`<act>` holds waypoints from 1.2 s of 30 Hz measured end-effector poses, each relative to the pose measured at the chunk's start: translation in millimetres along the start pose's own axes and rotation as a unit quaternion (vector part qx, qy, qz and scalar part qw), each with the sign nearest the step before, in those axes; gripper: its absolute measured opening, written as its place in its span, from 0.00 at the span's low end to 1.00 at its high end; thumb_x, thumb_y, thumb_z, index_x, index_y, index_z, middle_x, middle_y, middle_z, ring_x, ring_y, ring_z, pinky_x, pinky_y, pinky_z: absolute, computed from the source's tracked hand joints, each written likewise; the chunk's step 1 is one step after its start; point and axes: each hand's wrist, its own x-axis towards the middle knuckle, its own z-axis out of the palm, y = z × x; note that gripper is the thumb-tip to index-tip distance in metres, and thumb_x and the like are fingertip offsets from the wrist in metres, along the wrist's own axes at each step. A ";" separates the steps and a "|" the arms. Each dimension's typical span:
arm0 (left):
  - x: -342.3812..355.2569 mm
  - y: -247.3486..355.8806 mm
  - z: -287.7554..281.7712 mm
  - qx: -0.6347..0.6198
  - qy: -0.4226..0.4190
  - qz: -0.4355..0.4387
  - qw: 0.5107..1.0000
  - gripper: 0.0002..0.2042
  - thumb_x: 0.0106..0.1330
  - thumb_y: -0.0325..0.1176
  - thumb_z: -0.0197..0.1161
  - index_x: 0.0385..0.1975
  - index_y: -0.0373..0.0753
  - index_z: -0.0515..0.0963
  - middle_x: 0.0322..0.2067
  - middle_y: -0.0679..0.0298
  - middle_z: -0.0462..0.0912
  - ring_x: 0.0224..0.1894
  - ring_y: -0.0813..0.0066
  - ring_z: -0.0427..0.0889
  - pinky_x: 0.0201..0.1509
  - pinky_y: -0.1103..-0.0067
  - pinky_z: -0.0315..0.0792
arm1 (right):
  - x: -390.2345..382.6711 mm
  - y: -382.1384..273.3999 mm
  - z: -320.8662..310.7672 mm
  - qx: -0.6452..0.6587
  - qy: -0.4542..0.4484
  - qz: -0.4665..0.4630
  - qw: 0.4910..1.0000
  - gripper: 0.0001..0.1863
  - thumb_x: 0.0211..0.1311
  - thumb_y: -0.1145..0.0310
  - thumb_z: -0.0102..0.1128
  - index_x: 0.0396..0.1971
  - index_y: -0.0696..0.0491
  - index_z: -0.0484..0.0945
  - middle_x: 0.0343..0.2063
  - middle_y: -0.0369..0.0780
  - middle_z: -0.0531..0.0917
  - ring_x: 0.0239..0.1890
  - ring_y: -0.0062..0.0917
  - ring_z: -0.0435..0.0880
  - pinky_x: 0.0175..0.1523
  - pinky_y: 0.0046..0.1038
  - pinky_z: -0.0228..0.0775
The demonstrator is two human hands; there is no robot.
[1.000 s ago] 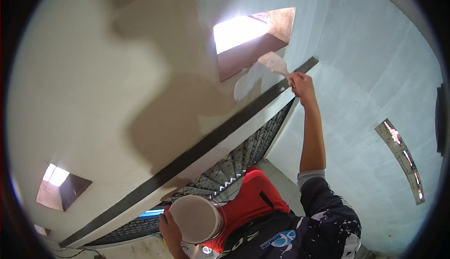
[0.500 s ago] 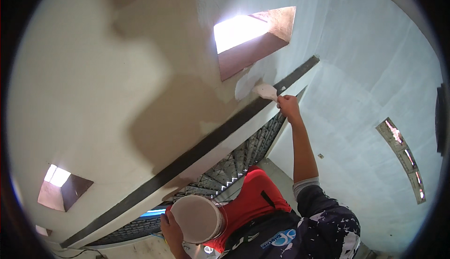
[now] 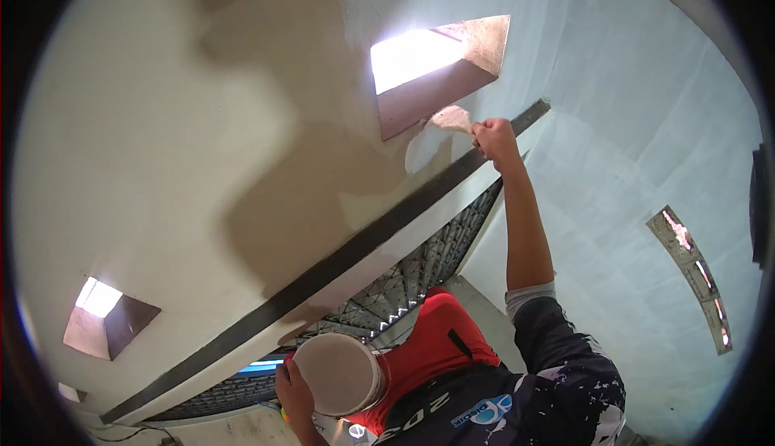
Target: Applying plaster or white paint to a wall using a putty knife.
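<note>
My right hand (image 3: 494, 138) grips a flat pale tool (image 3: 450, 118), its wide coated head against or close to the wall just below a bright window opening (image 3: 437, 99); whether it touches is unclear. A pale wet-looking patch (image 3: 424, 151) lies on the wall beneath that head. A long dark band (image 3: 355, 252) runs diagonally below the patch. Low in the view, my left hand (image 3: 295, 393) holds the side of a round white bucket (image 3: 335, 369) with pale content, in front of red-clothed legs (image 3: 448, 321).
A smaller opening (image 3: 109, 329) sits at the lower left. Below the band is dark metal latticework (image 3: 412, 276), with a floor (image 3: 488, 309) far beneath. On the right, a long, curved strip opening (image 3: 694, 276) cuts the pale wall.
The tool in my right hand first came down and left onto the wall near the band, then rose toward the opening's lower edge. My left hand and the bucket are nearly still.
</note>
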 end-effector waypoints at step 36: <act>-1.7 0.6 1.5 0.006 0.037 0.013 0.999 0.22 0.77 0.48 0.48 0.45 0.32 0.77 0.38 0.46 0.82 0.40 0.50 0.82 0.46 0.63 0.72 | -66.7 29.8 20.4 0.040 -0.033 0.003 0.999 0.14 0.59 0.65 0.60 0.23 0.61 0.81 0.16 0.38 0.81 0.16 0.19 0.75 0.23 0.25 0.66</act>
